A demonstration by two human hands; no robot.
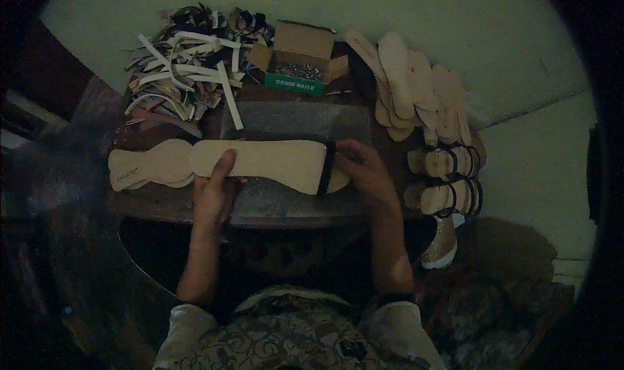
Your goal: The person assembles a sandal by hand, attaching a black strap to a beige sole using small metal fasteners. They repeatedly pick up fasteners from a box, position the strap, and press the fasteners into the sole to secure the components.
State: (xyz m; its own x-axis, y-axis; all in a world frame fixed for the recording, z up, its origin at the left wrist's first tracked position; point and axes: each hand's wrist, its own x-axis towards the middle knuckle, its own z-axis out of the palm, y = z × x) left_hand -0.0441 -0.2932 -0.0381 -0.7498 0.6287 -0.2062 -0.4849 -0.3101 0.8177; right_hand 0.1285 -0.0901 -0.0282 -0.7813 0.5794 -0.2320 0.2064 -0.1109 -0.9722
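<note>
One pale sole (266, 157) is held crosswise over the grey mat (296, 119), its narrower end reaching past the mat's left edge. There the left hand (214, 180) has a closed grip on it, thumb flat on the upper face. Over the mat's right part, a black strap (327, 168) crosses the wider end, and the right hand (361, 168) is at it with bent fingers; whether that grip is pinched tight on the strap I cannot tell.

Left of the mat, on the dark desk (162, 204), lie more shaped soles (146, 165). Behind the mat stands an open box (296, 82) with a green front and small metal pieces inside; a heap of strips (185, 77) is behind and left. Right of the mat are piled soles (396, 84) and, nearer, dark-strapped sandals (448, 198).
</note>
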